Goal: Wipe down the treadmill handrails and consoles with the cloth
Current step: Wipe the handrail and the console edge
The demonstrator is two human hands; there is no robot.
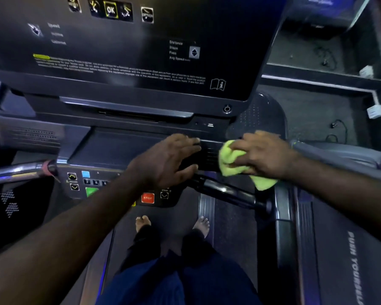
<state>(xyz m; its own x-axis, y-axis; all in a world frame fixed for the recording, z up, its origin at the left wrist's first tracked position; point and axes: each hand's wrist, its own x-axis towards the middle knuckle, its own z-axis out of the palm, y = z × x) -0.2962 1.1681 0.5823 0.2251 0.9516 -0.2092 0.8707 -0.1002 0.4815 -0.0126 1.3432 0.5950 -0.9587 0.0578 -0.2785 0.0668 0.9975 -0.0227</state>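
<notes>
- Nearest, beneath both hands: dark treadmill belt [174, 219], matt and flat.
- Just under the hands: black handgrip [227, 191], smooth, glossy, cylindrical, flared at its free end. Long axis slanting from below the left thumb down towards the near right, passing under the cloth's hanging corner.
- Under the left wrist: control panel [79, 179], hard plastic with raised keys and a red STOP button [147, 198].
- Well off to the left of the left hand: chrome handrail [15, 171], polished and round, lying roughly crosswise.
- Left hand [165, 161]: empty, fingers spread and nearly straight, resting on the console ledge.
- Right hand [262, 155]: clamped on the cloth [231, 158], a soft yellow-green cloth bunched into a wad and pressed to the ledge's right end.
- Hands apart, with only a ribbed vent [209, 154] between them.
- Likely pivot for the coming stroke: ledge running left to right between the hands, black handgrip just below the cloth. Right hand the nearer to both, already carrying the cloth.
- Farthest, beyond both hands: display console [130, 62], a broad, dark, glossy slab with printed text.
</notes>
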